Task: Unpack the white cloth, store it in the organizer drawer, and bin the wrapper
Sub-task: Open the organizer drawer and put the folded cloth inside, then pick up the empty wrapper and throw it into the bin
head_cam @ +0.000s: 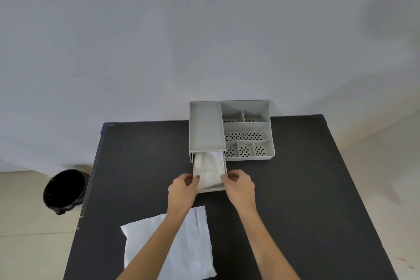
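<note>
A grey organizer (205, 127) stands at the back of the black table. Its drawer (211, 189) is pulled out toward me. The white cloth (210, 169) lies crumpled inside the drawer. My left hand (183, 190) pinches the cloth's near left corner at the drawer's left wall. My right hand (241, 185) pinches the cloth's near right corner at the drawer's right wall. The flat white wrapper (195, 248) lies on the table near me, partly under my left forearm.
A round bin (64, 191) with a black liner stands on the floor left of the black table (306, 188). The organizer's open compartments (246, 135) with perforated floors sit right of the drawer. A pale wall rises behind the table.
</note>
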